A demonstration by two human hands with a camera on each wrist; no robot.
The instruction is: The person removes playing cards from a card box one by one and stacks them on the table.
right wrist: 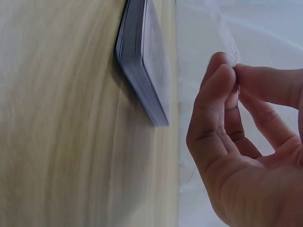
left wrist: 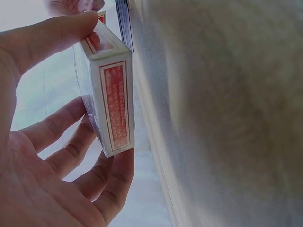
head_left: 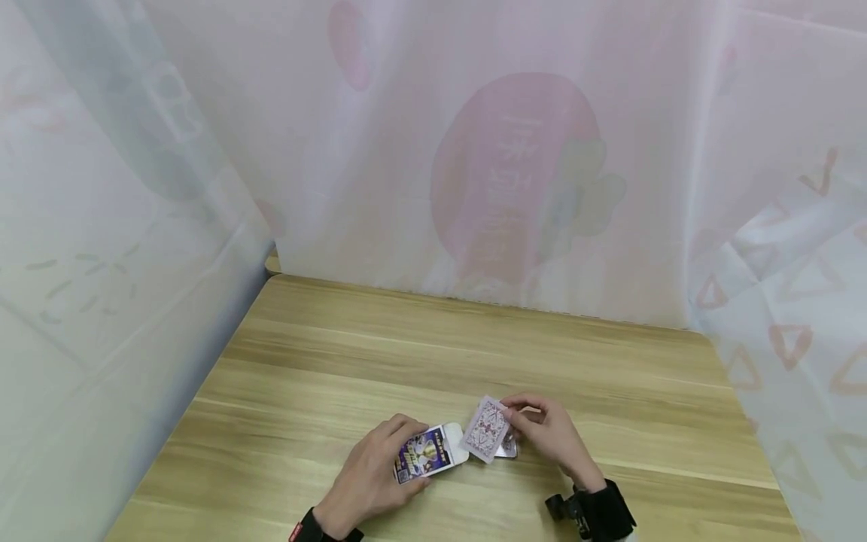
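Left hand (head_left: 370, 468) is gripping the box (head_left: 425, 453). Right hand (head_left: 550, 435) is pinching a card (head_left: 486, 429) above the deck (right wrist: 146, 66).

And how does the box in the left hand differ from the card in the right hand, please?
The box is thick, while the card is thin. The box's upper side is mostly dark blue and purple; the card's is pale with a reddish pattern. The left hand grips the box across its sides, whereas the right hand pinches the card near one edge. Both are rectangular and hand-held.
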